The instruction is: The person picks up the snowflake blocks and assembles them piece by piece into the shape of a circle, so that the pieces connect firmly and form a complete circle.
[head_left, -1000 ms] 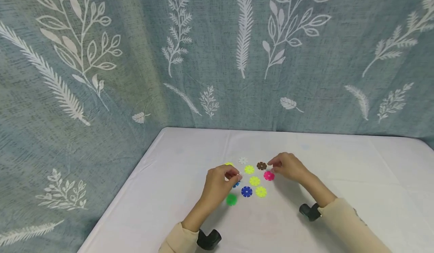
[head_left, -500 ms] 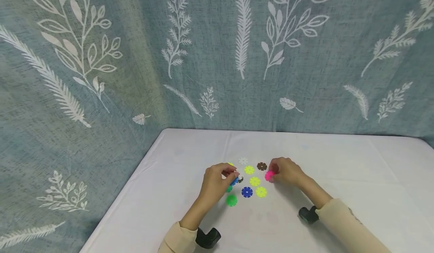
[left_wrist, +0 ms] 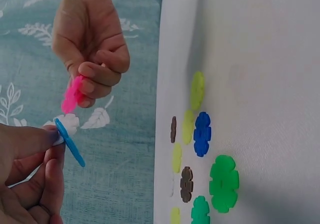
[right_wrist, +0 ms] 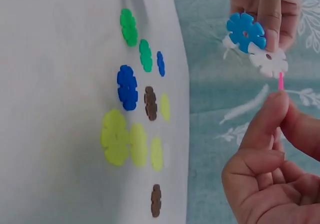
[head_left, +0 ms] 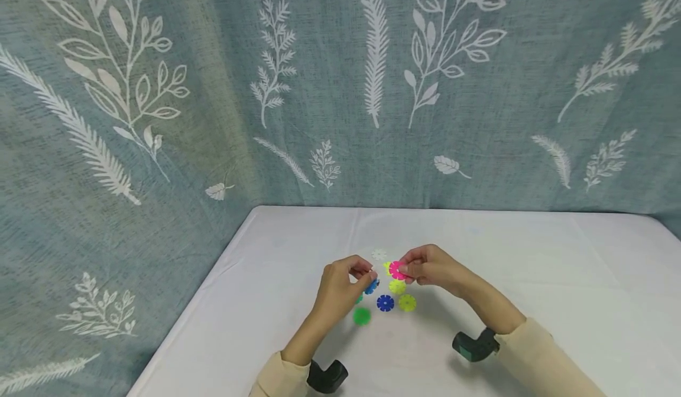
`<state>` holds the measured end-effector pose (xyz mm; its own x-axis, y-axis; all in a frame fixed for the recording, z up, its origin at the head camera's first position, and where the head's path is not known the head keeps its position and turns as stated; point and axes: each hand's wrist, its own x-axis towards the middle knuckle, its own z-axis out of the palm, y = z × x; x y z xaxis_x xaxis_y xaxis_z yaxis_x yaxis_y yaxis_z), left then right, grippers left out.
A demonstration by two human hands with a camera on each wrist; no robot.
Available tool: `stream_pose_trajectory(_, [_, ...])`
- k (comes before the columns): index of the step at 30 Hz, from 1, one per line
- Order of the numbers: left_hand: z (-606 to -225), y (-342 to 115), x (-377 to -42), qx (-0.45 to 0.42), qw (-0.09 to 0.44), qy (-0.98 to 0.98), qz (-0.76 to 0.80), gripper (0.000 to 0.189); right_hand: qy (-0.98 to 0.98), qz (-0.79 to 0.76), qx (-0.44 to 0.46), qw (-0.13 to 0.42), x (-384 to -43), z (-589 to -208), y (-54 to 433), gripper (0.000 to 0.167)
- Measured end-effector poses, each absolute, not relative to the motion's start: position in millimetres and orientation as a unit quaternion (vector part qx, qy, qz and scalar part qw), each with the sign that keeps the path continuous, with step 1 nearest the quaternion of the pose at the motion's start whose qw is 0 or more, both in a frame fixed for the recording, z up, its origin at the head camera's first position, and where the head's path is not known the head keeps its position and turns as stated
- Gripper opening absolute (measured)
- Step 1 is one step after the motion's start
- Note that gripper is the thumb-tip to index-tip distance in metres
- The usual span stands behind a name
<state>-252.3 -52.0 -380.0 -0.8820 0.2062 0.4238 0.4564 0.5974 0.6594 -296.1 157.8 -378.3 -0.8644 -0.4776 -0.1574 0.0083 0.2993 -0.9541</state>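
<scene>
Above the bench (head_left: 532,279), my left grip (head_left: 341,285) is pinching the blue disc (right_wrist: 245,32) and white disc (right_wrist: 274,64) together; my right grip (head_left: 437,267) is holding the pink disc (left_wrist: 72,95) by its edge, presumably leaving slots exposed.

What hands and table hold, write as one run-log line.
left hand: holds blue disc, white disc | right hand: pinches pink disc | table: loose discs

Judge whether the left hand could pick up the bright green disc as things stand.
Probably not until it lets go: the left hand holds the blue disc, with the white disc against it. Otherwise the way looks free; the bright green disc lies nearby on the table, nothing covering it.
</scene>
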Motion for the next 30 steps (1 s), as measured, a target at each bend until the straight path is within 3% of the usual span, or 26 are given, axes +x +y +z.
stream_pose_trajectory(11, [-382, -51, -248, -0.203, 0.164, -0.878, -0.402, 0.005, 0.745, -0.615, -0.106, 0.235, -290, -379, 152, 0.025])
stream_pose_trajectory(23, [-385, -43, -242, -0.211, 0.293, -0.866, -0.345, 0.009, 0.767, -0.598, -0.098, 0.212, -284, -376, 141, 0.019])
stream_pose_trajectory(30, [-392, -47, -242, -0.236, 0.249, -0.886, -0.313, 0.010, 0.784, -0.575, -0.097, 0.211, -286, -386, 142, 0.018])
